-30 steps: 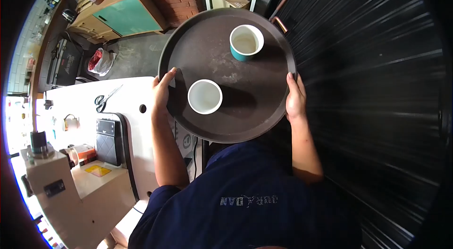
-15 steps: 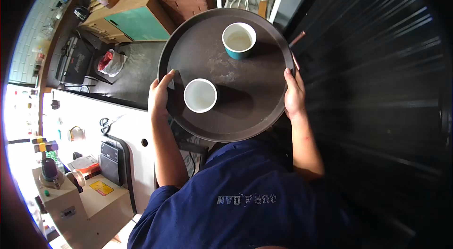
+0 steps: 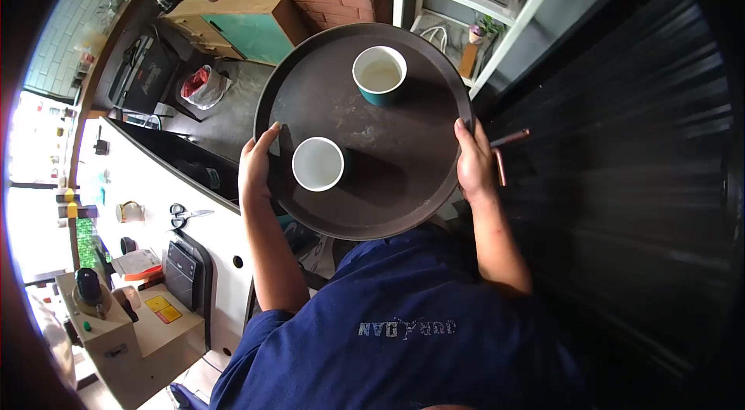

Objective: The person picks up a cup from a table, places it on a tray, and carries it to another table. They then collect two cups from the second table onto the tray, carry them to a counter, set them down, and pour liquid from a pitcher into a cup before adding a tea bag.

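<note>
From the head camera, my left hand (image 3: 256, 165) and right hand (image 3: 473, 165) clamp opposite edges of the dark tray (image 3: 403, 169). My thumbs lie over the rim and my fingers curl beneath it, out of sight. I hold the tray level in front of my chest, off any surface.

Both cups stand loose on it, so I judge that a tilt from either hand could slide them. The copper handle (image 3: 508, 150) on the dark slatted wall (image 3: 621, 177) sits just beside my right hand, and knocking the rim there could jolt the load.

The teal cup (image 3: 379, 76), toward the far edge, holds pale liquid that could slosh out. The white cup (image 3: 317, 164), near my left thumb, looks empty, though I cannot tell for sure.
</note>
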A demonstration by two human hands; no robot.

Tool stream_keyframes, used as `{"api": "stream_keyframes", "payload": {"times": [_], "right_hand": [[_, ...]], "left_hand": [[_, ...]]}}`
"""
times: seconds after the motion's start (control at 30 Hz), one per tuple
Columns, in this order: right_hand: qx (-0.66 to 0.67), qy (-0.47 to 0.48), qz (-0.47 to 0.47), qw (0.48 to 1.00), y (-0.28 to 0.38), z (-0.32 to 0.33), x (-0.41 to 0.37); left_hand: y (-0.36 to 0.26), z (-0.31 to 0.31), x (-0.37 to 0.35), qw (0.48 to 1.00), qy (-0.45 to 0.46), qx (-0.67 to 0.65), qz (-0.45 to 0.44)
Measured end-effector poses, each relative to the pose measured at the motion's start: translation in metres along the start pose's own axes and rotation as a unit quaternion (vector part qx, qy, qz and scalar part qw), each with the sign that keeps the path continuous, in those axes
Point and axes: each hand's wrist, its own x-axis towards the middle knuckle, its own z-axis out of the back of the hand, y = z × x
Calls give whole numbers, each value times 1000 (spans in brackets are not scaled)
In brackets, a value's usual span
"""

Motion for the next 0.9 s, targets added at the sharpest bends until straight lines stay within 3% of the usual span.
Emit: {"api": "stream_keyframes", "payload": {"times": [0.4, 0.53, 0.73, 0.9], "right_hand": [[59, 110, -50, 991, -27, -138, 120], [32, 166, -15, 986, -25, -202, 151], [70, 261, -84, 959, -34, -271, 187], [74, 301, -43, 950, -41, -325, 213]], "left_hand": [[-41, 59, 99, 995, -74, -60, 18], [-43, 93, 127, 988, -111, -108, 7], [-51, 137, 145, 976, -162, -144, 24], [-52, 161, 160, 959, -201, -199, -6]]}}
